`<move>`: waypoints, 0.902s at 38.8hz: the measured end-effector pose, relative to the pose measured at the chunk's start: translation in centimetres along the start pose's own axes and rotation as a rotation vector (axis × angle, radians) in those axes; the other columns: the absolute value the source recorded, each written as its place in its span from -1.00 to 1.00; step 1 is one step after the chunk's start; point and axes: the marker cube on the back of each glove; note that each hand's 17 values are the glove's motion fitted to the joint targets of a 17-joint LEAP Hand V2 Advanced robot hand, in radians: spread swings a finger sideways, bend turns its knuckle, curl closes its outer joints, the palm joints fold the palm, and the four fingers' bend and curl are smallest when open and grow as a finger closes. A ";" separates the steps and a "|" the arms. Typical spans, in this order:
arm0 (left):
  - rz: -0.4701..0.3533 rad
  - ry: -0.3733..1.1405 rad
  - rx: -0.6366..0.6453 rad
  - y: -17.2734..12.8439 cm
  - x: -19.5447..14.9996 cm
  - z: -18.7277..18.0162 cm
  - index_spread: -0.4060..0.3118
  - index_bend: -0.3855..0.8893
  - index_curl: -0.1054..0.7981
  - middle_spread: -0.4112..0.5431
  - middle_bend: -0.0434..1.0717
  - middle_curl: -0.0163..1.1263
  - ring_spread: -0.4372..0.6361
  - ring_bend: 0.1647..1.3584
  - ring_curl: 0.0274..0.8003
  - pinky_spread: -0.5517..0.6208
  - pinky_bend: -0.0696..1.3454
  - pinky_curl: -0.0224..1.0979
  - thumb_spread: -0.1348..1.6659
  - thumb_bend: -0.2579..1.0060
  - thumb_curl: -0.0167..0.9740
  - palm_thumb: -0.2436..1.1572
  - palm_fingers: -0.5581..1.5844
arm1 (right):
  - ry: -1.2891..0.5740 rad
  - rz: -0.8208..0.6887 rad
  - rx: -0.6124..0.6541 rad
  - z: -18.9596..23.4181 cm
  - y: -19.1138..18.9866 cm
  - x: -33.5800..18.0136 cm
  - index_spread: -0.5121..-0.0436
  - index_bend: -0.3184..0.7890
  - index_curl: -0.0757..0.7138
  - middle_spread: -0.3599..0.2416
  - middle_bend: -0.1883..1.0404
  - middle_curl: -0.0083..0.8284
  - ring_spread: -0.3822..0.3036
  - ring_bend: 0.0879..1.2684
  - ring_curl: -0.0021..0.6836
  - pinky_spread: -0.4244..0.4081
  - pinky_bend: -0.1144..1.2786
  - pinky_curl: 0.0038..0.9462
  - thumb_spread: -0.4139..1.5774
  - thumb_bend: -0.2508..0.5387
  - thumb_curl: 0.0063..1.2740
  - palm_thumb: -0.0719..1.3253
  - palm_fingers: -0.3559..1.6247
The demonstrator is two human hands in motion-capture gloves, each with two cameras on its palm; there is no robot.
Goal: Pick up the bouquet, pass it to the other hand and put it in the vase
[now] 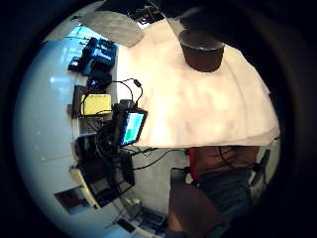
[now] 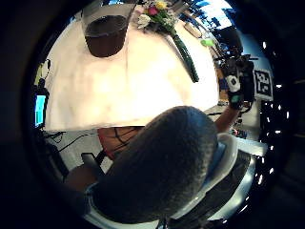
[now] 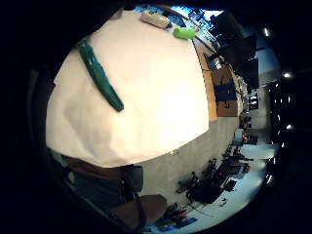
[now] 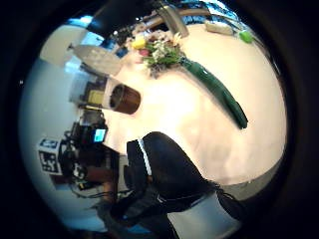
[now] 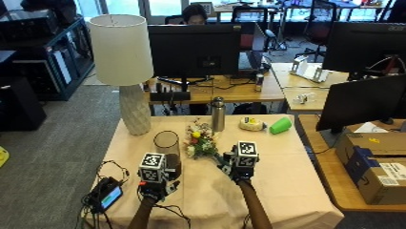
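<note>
The bouquet (image 5: 200, 143) lies on the beige tablecloth (image 5: 279, 171), flowers toward the far side, its green-wrapped stem (image 5: 221, 163) pointing at me. My right hand (image 5: 239, 172) hovers over the stem's near end and holds nothing; its palm views show the stem (image 3: 100, 75) and bouquet (image 4: 162, 52) lying flat on the cloth. A glass vase (image 5: 167, 145), dark in its lower part, stands upright just left of the flowers. My left hand (image 5: 154, 187) is near the vase's front side, empty; the vase (image 1: 202, 49) appears in its palm views, not held.
A white lamp (image 5: 124, 62) stands at the table's back left. Behind the bouquet are a metal bottle (image 5: 218, 114), a small yellow-white object (image 5: 252, 124) and a tipped green cup (image 5: 279, 125). A small screen device (image 5: 107, 193) with cables sits at the front left edge.
</note>
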 end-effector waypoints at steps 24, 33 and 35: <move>-0.014 0.002 -0.044 -0.1 -0.1 0.7 0.16 -0.20 -0.28 0.35 -0.53 -0.39 0.68 -0.23 -0.42 0.81 -0.20 -0.38 0.16 -0.76 -0.90 -0.87 -0.41 | -0.346 -0.065 -0.188 5.9 -2.5 -1.0 -0.40 -0.24 -0.32 0.49 -0.39 -0.29 0.72 -0.74 -0.33 0.79 0.01 -0.27 0.48 -0.41 -0.55 -0.46 -0.72; -0.004 0.002 -0.037 -0.5 -0.2 0.8 0.16 -0.20 -0.27 0.36 -0.53 -0.38 0.69 -0.23 -0.41 0.81 -0.19 -0.37 0.16 -0.76 -0.90 -0.87 -0.42 | -0.326 0.013 -0.345 8.3 -1.9 -0.4 -0.32 -0.23 -0.34 0.49 -0.40 -0.28 0.73 -0.72 -0.30 0.78 0.02 -0.27 0.47 -0.37 -0.51 -0.31 -0.70; -0.006 -0.001 -0.042 -0.2 -0.1 0.5 0.16 -0.20 -0.27 0.37 -0.53 -0.38 0.69 -0.23 -0.41 0.81 -0.19 -0.37 0.16 -0.76 -0.90 -0.87 -0.42 | -0.307 0.030 -0.323 8.5 -2.0 -0.2 -0.27 -0.23 -0.34 0.48 -0.38 -0.28 0.73 -0.67 -0.27 0.77 0.02 -0.27 0.47 -0.33 -0.50 -0.24 -0.66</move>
